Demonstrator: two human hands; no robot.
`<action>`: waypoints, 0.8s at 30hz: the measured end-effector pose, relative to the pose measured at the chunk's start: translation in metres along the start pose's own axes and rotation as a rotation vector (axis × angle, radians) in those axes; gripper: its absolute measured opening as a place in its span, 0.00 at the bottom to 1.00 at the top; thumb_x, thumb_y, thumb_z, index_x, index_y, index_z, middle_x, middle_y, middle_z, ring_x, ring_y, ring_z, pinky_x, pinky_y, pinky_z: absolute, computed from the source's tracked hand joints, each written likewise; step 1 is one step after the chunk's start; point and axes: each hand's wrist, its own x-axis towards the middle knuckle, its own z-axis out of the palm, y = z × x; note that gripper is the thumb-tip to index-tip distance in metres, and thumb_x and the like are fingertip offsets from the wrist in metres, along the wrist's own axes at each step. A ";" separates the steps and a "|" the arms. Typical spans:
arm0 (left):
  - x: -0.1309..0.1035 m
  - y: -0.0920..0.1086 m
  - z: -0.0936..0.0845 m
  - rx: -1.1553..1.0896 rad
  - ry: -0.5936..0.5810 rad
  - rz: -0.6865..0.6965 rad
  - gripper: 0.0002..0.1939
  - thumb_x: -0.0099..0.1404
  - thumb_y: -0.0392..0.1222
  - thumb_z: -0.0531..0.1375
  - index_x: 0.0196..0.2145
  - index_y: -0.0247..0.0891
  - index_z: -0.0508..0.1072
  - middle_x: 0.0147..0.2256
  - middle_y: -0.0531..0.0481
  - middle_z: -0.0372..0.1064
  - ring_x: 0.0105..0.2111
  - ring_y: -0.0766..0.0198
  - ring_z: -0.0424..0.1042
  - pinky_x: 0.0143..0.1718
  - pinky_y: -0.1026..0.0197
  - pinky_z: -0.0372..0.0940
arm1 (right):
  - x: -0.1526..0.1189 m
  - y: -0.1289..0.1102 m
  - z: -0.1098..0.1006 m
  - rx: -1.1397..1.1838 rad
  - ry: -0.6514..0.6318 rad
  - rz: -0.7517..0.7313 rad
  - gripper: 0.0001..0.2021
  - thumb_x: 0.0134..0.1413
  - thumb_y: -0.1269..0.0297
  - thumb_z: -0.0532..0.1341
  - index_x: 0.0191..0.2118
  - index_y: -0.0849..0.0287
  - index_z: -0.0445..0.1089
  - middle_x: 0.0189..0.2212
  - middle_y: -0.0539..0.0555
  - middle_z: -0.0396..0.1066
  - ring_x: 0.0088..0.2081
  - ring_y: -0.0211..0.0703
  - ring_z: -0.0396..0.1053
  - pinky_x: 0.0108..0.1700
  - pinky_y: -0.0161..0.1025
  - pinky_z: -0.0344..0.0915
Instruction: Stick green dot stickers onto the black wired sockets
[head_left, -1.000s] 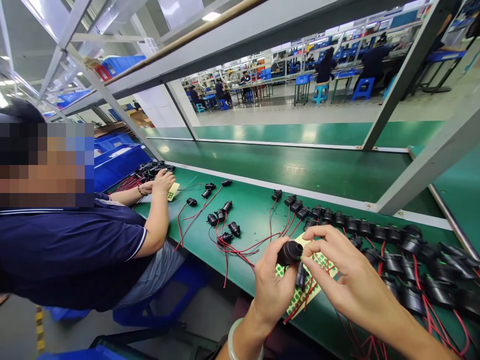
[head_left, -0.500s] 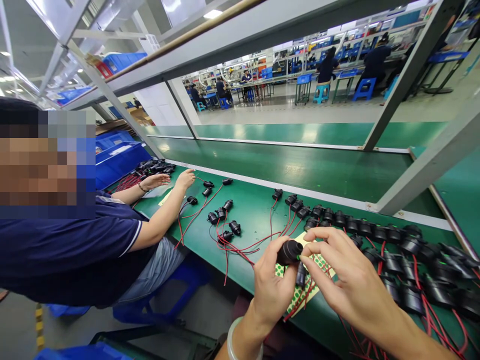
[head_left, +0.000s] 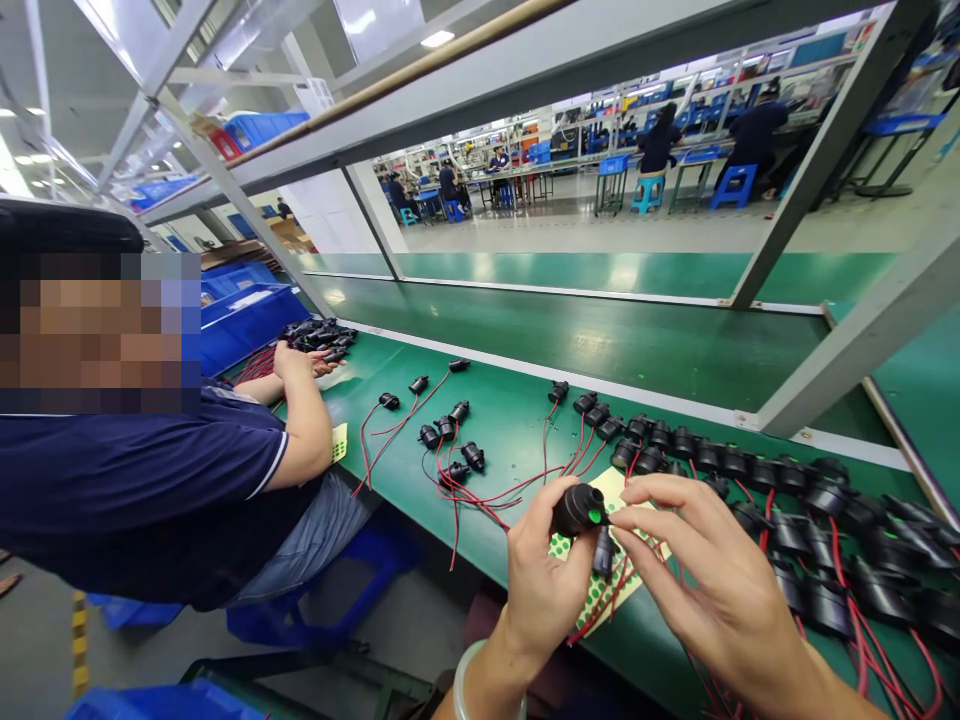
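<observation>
Clasped in the left hand point(head_left: 541, 572), a black cylindrical part point(head_left: 571, 508) with a green dot point(head_left: 595, 517) is above a yellow dotted sheet point(head_left: 613, 487). The right hand point(head_left: 712, 560) has fingertips close beside it; whether they pinch anything, I cannot tell. Similar black parts point(head_left: 827, 600) with red wires lie on the green table point(head_left: 517, 430).

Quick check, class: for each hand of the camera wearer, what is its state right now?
Left hand: closed around a black part with a green dot.
Right hand: thumb and fingers near that part; whether they pinch anything cannot be told.
</observation>
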 end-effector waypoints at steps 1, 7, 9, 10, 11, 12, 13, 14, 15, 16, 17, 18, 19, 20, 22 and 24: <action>0.000 0.000 0.000 -0.002 0.006 0.000 0.17 0.62 0.31 0.61 0.48 0.40 0.71 0.42 0.49 0.77 0.42 0.60 0.77 0.46 0.61 0.71 | -0.002 0.000 0.001 -0.006 -0.003 -0.018 0.09 0.63 0.78 0.58 0.47 0.63 0.68 0.45 0.59 0.63 0.49 0.46 0.63 0.51 0.42 0.62; -0.003 0.003 0.000 -0.024 -0.002 -0.006 0.18 0.61 0.29 0.59 0.49 0.41 0.72 0.42 0.50 0.77 0.41 0.61 0.78 0.45 0.62 0.72 | -0.010 0.001 0.010 0.004 -0.005 -0.089 0.15 0.61 0.83 0.57 0.52 0.67 0.68 0.47 0.60 0.63 0.51 0.47 0.63 0.53 0.45 0.61; -0.002 0.004 -0.001 -0.017 -0.007 0.009 0.18 0.61 0.28 0.59 0.48 0.41 0.72 0.42 0.50 0.77 0.41 0.61 0.78 0.45 0.62 0.71 | -0.011 0.000 0.014 0.023 0.022 -0.096 0.16 0.60 0.84 0.56 0.52 0.67 0.67 0.47 0.60 0.64 0.51 0.47 0.63 0.52 0.43 0.62; -0.002 0.005 -0.001 -0.007 -0.005 0.022 0.18 0.61 0.28 0.59 0.48 0.41 0.72 0.42 0.51 0.77 0.41 0.62 0.78 0.46 0.62 0.71 | -0.011 0.000 0.015 0.032 0.036 -0.096 0.17 0.60 0.84 0.56 0.52 0.66 0.67 0.47 0.60 0.64 0.51 0.46 0.63 0.52 0.43 0.63; -0.001 0.006 -0.001 0.006 0.002 0.035 0.18 0.61 0.28 0.59 0.48 0.41 0.72 0.42 0.51 0.77 0.41 0.62 0.78 0.46 0.63 0.71 | -0.012 0.000 0.017 0.038 0.050 -0.091 0.17 0.60 0.84 0.56 0.52 0.66 0.68 0.47 0.60 0.64 0.51 0.46 0.63 0.52 0.43 0.63; -0.001 0.006 -0.002 0.020 0.012 0.044 0.19 0.60 0.28 0.59 0.48 0.41 0.72 0.42 0.51 0.77 0.42 0.62 0.77 0.46 0.63 0.71 | -0.012 0.000 0.018 0.042 0.060 -0.084 0.17 0.60 0.84 0.56 0.52 0.65 0.68 0.47 0.60 0.65 0.51 0.46 0.64 0.52 0.43 0.63; 0.000 0.007 -0.002 0.034 0.023 0.049 0.19 0.60 0.28 0.59 0.48 0.41 0.73 0.42 0.50 0.77 0.42 0.62 0.77 0.45 0.64 0.71 | -0.013 0.000 0.019 0.046 0.066 -0.075 0.17 0.60 0.83 0.57 0.53 0.65 0.68 0.47 0.59 0.65 0.51 0.46 0.64 0.51 0.43 0.64; 0.000 0.008 -0.002 0.045 0.032 0.051 0.19 0.60 0.27 0.59 0.48 0.41 0.73 0.42 0.50 0.78 0.42 0.62 0.77 0.45 0.64 0.71 | -0.014 0.000 0.020 0.052 0.066 -0.065 0.18 0.60 0.83 0.57 0.53 0.64 0.68 0.47 0.60 0.65 0.51 0.46 0.64 0.51 0.42 0.64; 0.000 0.008 -0.002 0.054 0.039 0.052 0.19 0.60 0.27 0.59 0.48 0.41 0.73 0.42 0.50 0.78 0.42 0.62 0.77 0.45 0.65 0.71 | -0.015 0.001 0.021 0.059 0.063 -0.055 0.18 0.60 0.82 0.57 0.54 0.63 0.68 0.47 0.60 0.64 0.51 0.46 0.64 0.50 0.42 0.65; 0.000 0.008 -0.002 0.059 0.045 0.052 0.19 0.60 0.27 0.59 0.47 0.40 0.74 0.42 0.50 0.78 0.42 0.62 0.77 0.45 0.65 0.72 | -0.016 0.002 0.022 0.070 0.061 -0.046 0.19 0.61 0.82 0.56 0.55 0.62 0.68 0.48 0.60 0.64 0.51 0.46 0.64 0.50 0.42 0.66; 0.000 0.008 -0.002 0.060 0.048 0.049 0.19 0.60 0.28 0.59 0.47 0.40 0.74 0.42 0.50 0.78 0.42 0.61 0.78 0.45 0.64 0.72 | -0.017 0.003 0.022 0.084 0.060 -0.039 0.19 0.61 0.81 0.56 0.55 0.61 0.68 0.48 0.60 0.64 0.51 0.46 0.65 0.49 0.41 0.66; -0.001 0.008 -0.002 0.055 0.048 0.040 0.19 0.59 0.28 0.60 0.47 0.40 0.74 0.42 0.50 0.78 0.42 0.61 0.78 0.45 0.64 0.72 | -0.019 0.004 0.022 0.098 0.060 -0.033 0.19 0.61 0.81 0.56 0.56 0.61 0.68 0.48 0.59 0.64 0.51 0.46 0.65 0.49 0.41 0.67; -0.001 0.008 -0.002 0.045 0.047 0.022 0.19 0.59 0.28 0.60 0.47 0.40 0.74 0.42 0.49 0.78 0.42 0.60 0.78 0.45 0.63 0.72 | -0.020 0.005 0.022 0.111 0.064 -0.028 0.19 0.61 0.81 0.56 0.55 0.60 0.69 0.47 0.59 0.65 0.51 0.45 0.66 0.49 0.41 0.67; -0.002 0.007 -0.003 0.029 0.044 -0.003 0.19 0.59 0.28 0.60 0.48 0.40 0.74 0.42 0.49 0.78 0.42 0.60 0.78 0.46 0.62 0.72 | -0.021 0.006 0.021 0.120 0.067 -0.022 0.19 0.61 0.81 0.56 0.54 0.60 0.69 0.47 0.59 0.66 0.50 0.45 0.66 0.49 0.41 0.67; -0.004 0.005 -0.003 -0.007 0.040 -0.051 0.20 0.59 0.28 0.61 0.48 0.40 0.73 0.43 0.48 0.78 0.43 0.58 0.78 0.48 0.59 0.72 | -0.021 0.008 0.019 0.129 0.076 -0.004 0.16 0.61 0.79 0.57 0.52 0.59 0.70 0.45 0.57 0.68 0.48 0.45 0.68 0.49 0.41 0.68; -0.004 0.005 -0.003 -0.033 0.041 -0.070 0.19 0.59 0.28 0.61 0.49 0.39 0.73 0.43 0.47 0.78 0.44 0.56 0.78 0.49 0.57 0.72 | -0.020 0.008 0.017 0.133 0.099 0.022 0.13 0.61 0.78 0.58 0.49 0.58 0.71 0.43 0.57 0.70 0.46 0.45 0.69 0.48 0.41 0.68</action>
